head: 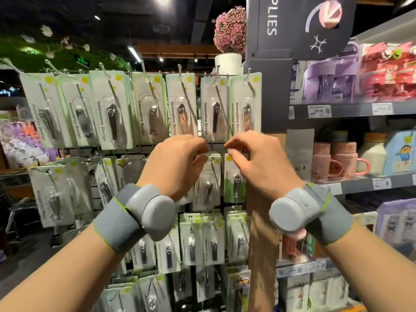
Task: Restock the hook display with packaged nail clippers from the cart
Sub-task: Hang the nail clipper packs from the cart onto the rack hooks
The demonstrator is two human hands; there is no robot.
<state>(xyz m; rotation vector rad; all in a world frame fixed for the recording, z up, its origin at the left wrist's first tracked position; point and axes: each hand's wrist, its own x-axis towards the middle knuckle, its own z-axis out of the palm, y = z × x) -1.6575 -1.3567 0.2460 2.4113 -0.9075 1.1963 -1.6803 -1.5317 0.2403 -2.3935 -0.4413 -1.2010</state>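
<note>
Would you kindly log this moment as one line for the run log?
stage: hanging pack | left hand: pinching top of nail clipper pack | right hand: fingers curled beside neighbouring pack | hook display: top row stocked

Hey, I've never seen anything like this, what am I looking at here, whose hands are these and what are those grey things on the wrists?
This is one picture from a camera worn on a person's head, looking forward at their own hands in a shop. The left hand and right hand are raised, fingers curled, at the top of a clipper pack on the second row of a hook display. Whether they actually pinch it is hard to tell. Each wrist wears a grey band with a rounded grey pod; its purpose is not shown. Shelves with mugs stand to the right.
</note>
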